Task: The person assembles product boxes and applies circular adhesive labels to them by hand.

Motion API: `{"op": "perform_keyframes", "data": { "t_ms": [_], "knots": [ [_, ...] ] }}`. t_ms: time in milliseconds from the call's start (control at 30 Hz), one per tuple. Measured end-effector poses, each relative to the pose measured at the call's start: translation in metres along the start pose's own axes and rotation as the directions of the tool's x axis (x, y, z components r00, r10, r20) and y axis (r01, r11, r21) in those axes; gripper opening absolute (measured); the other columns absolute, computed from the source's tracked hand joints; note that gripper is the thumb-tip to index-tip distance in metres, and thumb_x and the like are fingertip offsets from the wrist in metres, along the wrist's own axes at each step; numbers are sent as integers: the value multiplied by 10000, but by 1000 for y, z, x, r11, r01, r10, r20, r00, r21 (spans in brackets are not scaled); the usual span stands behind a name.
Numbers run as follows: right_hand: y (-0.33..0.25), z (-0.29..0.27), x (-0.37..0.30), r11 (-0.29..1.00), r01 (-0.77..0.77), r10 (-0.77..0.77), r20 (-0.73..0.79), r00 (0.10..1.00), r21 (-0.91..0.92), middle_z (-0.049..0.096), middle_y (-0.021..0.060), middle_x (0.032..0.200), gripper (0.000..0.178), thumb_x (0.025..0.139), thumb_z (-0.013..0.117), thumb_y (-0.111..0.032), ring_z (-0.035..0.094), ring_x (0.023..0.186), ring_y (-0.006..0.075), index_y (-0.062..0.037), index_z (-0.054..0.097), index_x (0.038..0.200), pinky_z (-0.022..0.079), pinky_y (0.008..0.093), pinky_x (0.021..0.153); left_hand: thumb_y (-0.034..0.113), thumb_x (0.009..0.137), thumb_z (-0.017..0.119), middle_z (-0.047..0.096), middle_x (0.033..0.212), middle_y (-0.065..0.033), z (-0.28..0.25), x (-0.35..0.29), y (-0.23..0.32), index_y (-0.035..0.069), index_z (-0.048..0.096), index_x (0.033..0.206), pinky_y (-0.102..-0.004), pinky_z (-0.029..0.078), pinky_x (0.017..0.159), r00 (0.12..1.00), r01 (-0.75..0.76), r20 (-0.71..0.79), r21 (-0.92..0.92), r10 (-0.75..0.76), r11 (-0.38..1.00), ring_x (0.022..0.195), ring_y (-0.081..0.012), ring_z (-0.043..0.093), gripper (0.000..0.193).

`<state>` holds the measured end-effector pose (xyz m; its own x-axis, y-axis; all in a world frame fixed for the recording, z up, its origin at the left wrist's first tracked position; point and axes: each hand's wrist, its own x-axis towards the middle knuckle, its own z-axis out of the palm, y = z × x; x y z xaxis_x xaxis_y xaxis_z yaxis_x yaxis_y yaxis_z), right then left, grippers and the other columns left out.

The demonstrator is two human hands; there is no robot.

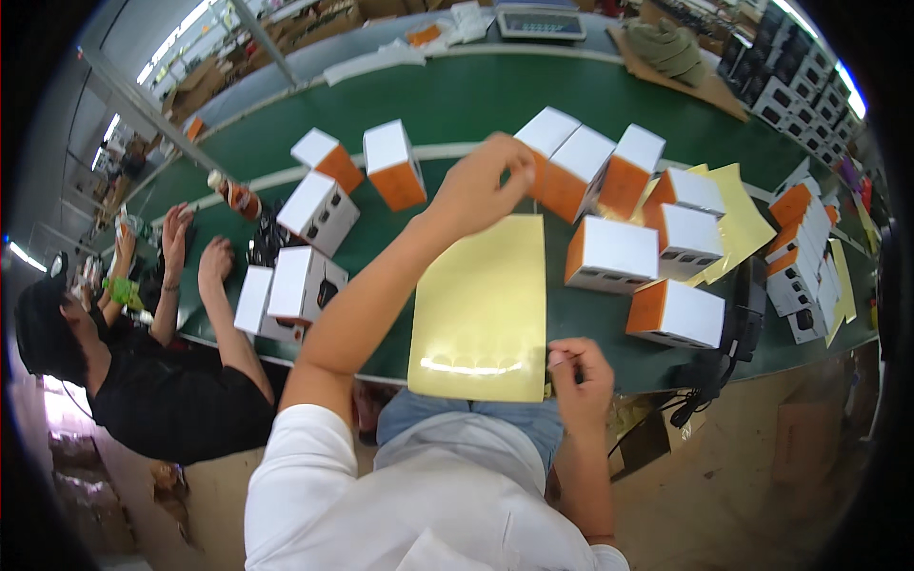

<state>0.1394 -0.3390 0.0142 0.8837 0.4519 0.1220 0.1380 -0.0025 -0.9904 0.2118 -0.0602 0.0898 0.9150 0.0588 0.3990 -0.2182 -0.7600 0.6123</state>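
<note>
Nearest to me in the head cam, the R hand (583, 381) is at the R edge of the yellow sheet (476, 295). Its fingers are bent, thumb close to index; I can't tell if they pinch the edge or only rest beside it. The sheet lies on the green tabletop (590, 319), at the near side, w/ faint round shapes (481, 344) low on it, prob. clear stickers. To the R of it stands a white box (612, 249) w/ orange end.

Farther, the L hand (486, 186) is above the sheet's far edge, next to the paired boxes (584, 154). Its fingers are curled; whether sth. small is between them, I can't tell.

IMO the step in hand is work betw. sheet and boxes, L hand at the box side. Next move calls for light fingertips, a steady sheet, and care not to push neighbouring boxes.

On the L, a co-worker (181, 400) sits beyond more boxes (319, 211). Farthest back: stacked cartons (800, 95), approx. top R.
</note>
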Motion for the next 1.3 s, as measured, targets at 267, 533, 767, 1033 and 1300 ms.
{"op": "perform_keyframes", "data": {
  "t_ms": [267,533,767,1033,1300],
  "knots": [
    [-3,18,24,928,184,-128,188,974,-323,545,78,740,85,857,653,8,525,673,178,-6,660,940,429,284,625,223,977,484,403,1550,-90,2,-135,-48,154,579,1346,-584,200,1174,887,-149,461,221,31,964,1463,-331,302,388],
    [-10,68,62,804,277,-17,444,896,-527,599,98,958,111,871,638,-35,616,827,282,-43,669,978,490,375,713,201,964,491,410,1550,-20,17,-149,-49,199,613,1326,-546,179,1215,925,-212,361,223,122,951,1473,-290,293,382],
    [-20,83,72,675,326,106,525,845,-661,585,91,963,191,826,637,10,622,875,279,-67,676,996,503,382,749,218,978,535,385,1566,22,24,-157,-59,239,603,1331,-547,196,1214,934,-233,326,242,147,942,1485,-252,272,360],
    [-21,84,74,731,276,128,524,842,-624,578,93,962,240,797,616,71,626,864,275,-53,689,989,502,365,738,191,959,557,417,1545,25,26,-157,-60,236,620,1318,-533,188,1217,944,-198,304,200,132,959,1476,-242,290,368],
    [-14,81,73,710,302,117,529,840,-637,578,88,976,262,790,585,110,627,833,245,-33,696,979,503,320,741,180,944,575,419,1544,21,26,-156,-59,236,620,1321,-533,183,1218,945,-178,303,173,120,969,1478,-241,288,384]
  ]
}}
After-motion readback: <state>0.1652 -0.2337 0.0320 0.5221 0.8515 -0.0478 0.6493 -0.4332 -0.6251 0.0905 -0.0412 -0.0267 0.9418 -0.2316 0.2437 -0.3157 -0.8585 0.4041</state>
